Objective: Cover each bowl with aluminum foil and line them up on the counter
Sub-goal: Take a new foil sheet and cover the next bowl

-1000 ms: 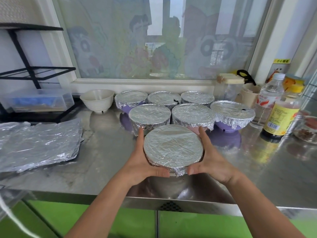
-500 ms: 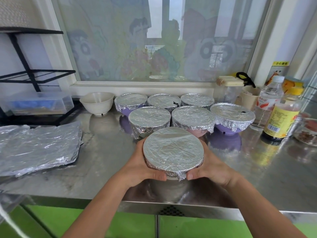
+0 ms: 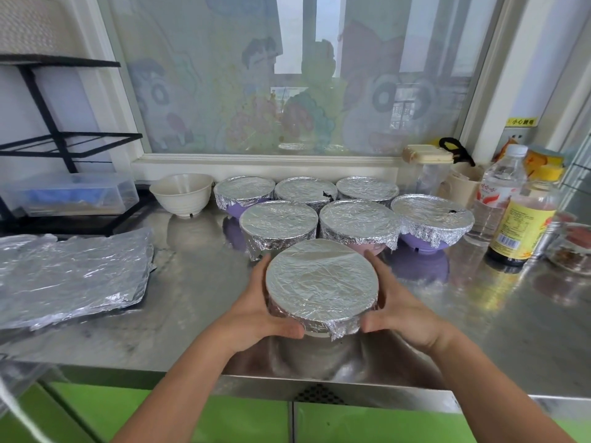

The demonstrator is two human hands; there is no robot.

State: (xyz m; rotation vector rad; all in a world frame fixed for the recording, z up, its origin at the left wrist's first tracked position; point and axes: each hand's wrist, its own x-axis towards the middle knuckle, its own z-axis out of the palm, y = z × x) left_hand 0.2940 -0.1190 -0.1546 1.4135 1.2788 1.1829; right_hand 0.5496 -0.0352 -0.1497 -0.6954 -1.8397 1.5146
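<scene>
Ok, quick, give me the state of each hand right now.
The left hand grips the left side of the foil-covered bowl.
The right hand grips the right side of the same bowl.

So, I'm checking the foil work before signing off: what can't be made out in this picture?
Head view only:
- Held bowl: contents hidden by its foil.
- left hand and right hand: fingertips behind the bowl.
- Back-row bowls: lower walls hidden by the bowls in front.
- Foil sheets: cut off by the left edge.
- Yellow bottle label: too small to read.
</scene>
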